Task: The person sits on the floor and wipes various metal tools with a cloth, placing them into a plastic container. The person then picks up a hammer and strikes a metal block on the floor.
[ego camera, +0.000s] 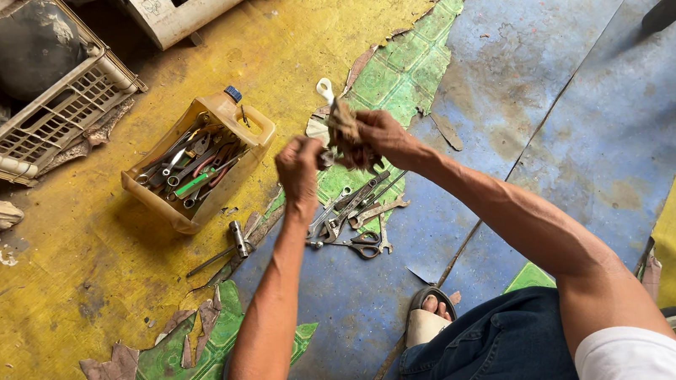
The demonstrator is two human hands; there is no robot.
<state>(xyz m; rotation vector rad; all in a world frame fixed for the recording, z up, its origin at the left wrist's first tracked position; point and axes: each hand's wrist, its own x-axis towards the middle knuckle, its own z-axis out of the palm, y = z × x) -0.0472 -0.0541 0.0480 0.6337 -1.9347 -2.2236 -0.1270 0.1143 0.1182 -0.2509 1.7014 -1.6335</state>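
Much of what the 2 hands are gripping is lying hidden behind the fingers: a dirty brown rag [345,125] is bunching out of the right hand [375,139], and a pale metal tool end [325,90] is poking up just above it, but the rest of that tool is not showing, so its kind is hard to make out. Whether the left hand [299,167] is pinching the same tool or only the rag is impossible to tell. Both forearms are reaching forward from the near edge, meeting above the floor [67,272], with the left hand clenching into a fist, knuckles up, and the right hand closing around the rag, just right of it and nearly touching. Directly below the hands a loose pile of wrenches [358,213] is lying on the torn green and blue flooring. To the left, a cut-open yellow jug [199,159] is holding more tools, and farther left a plastic crate [49,112] is being cut off by the frame.
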